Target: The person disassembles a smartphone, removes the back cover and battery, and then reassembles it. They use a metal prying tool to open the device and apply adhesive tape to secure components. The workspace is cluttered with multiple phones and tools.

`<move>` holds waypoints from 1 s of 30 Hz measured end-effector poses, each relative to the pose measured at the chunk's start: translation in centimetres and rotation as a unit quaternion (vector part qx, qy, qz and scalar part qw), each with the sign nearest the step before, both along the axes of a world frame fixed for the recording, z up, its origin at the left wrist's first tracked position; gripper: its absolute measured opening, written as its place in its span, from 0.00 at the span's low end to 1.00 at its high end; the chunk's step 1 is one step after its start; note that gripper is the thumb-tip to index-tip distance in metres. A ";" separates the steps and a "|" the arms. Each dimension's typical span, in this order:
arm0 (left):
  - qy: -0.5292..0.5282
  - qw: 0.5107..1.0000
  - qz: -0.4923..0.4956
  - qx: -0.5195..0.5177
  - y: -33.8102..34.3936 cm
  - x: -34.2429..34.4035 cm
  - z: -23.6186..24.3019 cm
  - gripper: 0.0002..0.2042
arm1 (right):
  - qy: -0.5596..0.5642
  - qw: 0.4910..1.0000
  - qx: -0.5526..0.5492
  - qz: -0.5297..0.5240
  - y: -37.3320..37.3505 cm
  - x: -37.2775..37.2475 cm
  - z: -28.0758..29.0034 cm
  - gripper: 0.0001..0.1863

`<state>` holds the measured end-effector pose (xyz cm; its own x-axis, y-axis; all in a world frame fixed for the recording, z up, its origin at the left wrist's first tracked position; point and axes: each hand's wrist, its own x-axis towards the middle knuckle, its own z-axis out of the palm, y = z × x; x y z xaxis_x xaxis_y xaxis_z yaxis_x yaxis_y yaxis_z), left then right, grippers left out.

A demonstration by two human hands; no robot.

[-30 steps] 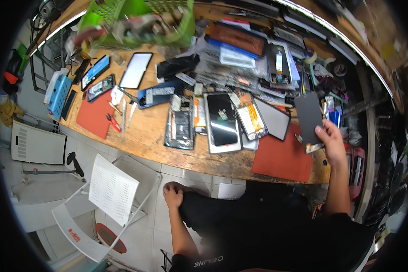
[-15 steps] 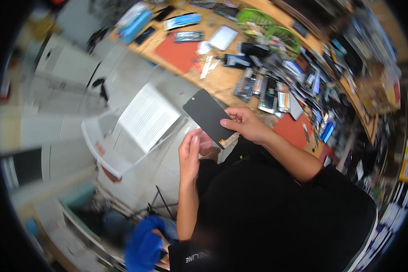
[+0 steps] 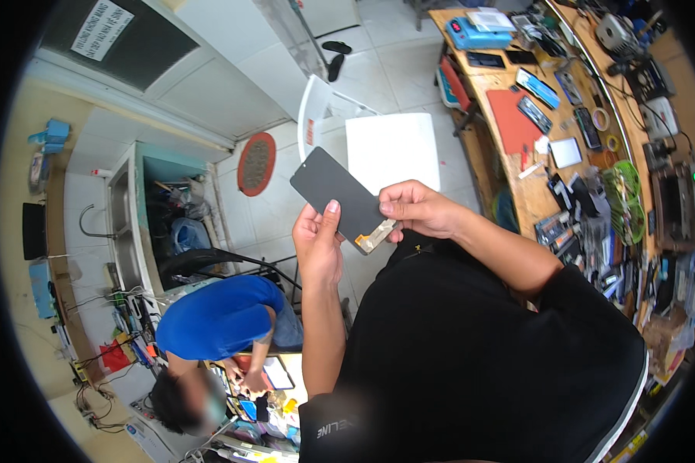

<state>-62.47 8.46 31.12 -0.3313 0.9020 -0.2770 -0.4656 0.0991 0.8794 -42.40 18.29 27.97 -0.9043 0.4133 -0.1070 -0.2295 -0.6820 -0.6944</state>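
I'm inspecting the dark phone screen panel point(image 3: 338, 195), held up left of the worktop point(image 3: 521, 193): left hand point(image 3: 316, 243) gripping its lower edge, right hand point(image 3: 413, 210) pinching its flex end. Next probably needs a flip.

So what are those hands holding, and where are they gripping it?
A dark phone screen panel. Both hands grip its lower end: the left hand at one edge, the right hand pinching the corner by the flex cable.

Black short-sleeved T-shirt — pale lettering on the left sleeve hem — bare forearms, no gloves
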 end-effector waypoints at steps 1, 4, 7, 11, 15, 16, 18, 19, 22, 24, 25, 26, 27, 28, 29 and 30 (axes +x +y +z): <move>0.000 1.000 0.003 0.008 0.7 -1.4 -0.4 0.13 | 0.004 1.000 -0.014 0.011 1.1 -1.5 -0.8 0.17; -0.019 0.999 0.021 0.015 3.4 -5.7 -1.4 0.12 | 0.033 0.993 -0.106 0.037 5.0 -5.9 -3.6 0.21; -0.055 0.997 0.054 -0.004 6.0 -9.7 -1.5 0.12 | -0.136 0.988 0.069 -0.004 10.4 -11.8 -7.6 0.23; -0.086 0.994 0.063 -0.018 9.6 -15.2 -0.1 0.12 | -0.266 0.813 0.517 -0.040 13.5 -21.5 -13.3 0.20; -0.105 0.993 0.054 0.016 13.4 -18.5 1.1 0.12 | -0.363 0.573 0.730 0.086 14.8 -26.6 -17.1 0.22; -0.096 0.994 0.052 0.017 14.4 -19.2 1.2 0.12 | -0.392 0.539 0.733 0.135 15.0 -27.0 -17.7 0.23; -0.009 0.999 0.029 0.019 16.4 -20.3 1.4 0.13 | -0.427 0.513 0.725 0.167 15.0 -27.2 -18.8 0.24; 0.037 0.999 0.020 0.005 17.5 -21.0 1.4 0.13 | -0.432 0.521 0.723 0.139 15.1 -27.2 -19.3 0.24; 0.536 0.786 -0.044 0.304 20.7 -23.3 1.6 0.11 | -0.464 0.537 0.700 0.085 13.5 -27.4 -21.2 0.23; 0.654 0.583 -0.066 0.478 22.9 -24.5 1.9 0.10 | -0.501 0.535 0.680 0.032 12.5 -28.2 -22.0 0.21; 0.634 0.564 -0.080 0.523 24.0 -24.8 1.9 0.10 | -0.507 0.572 0.645 0.016 12.2 -28.5 -22.1 0.21; 0.615 0.549 -0.091 0.559 25.0 -25.0 1.9 0.10 | -0.500 0.606 0.617 -0.049 12.0 -28.7 -21.9 0.20; 0.598 0.531 -0.106 0.591 26.1 -25.0 1.9 0.11 | -0.506 0.646 0.566 -0.085 12.1 -28.6 -21.1 0.19; 0.589 0.517 -0.126 0.608 27.0 -25.1 1.8 0.11 | -0.507 0.682 0.513 -0.122 12.1 -28.3 -19.9 0.19; 0.575 0.507 -0.127 0.630 27.9 -24.8 1.6 0.12 | -0.476 0.747 0.421 -0.194 12.0 -27.4 -18.3 0.20; 0.563 0.495 -0.127 0.650 28.6 -24.4 1.3 0.13 | -0.432 0.798 0.324 -0.267 12.0 -26.1 -16.2 0.21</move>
<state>-86.89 37.02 32.45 0.5540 0.1287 0.8225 0.2735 -0.9613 -0.0338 -68.54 30.27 11.76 -0.2851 0.9369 -0.2022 0.3878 -0.0801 -0.9182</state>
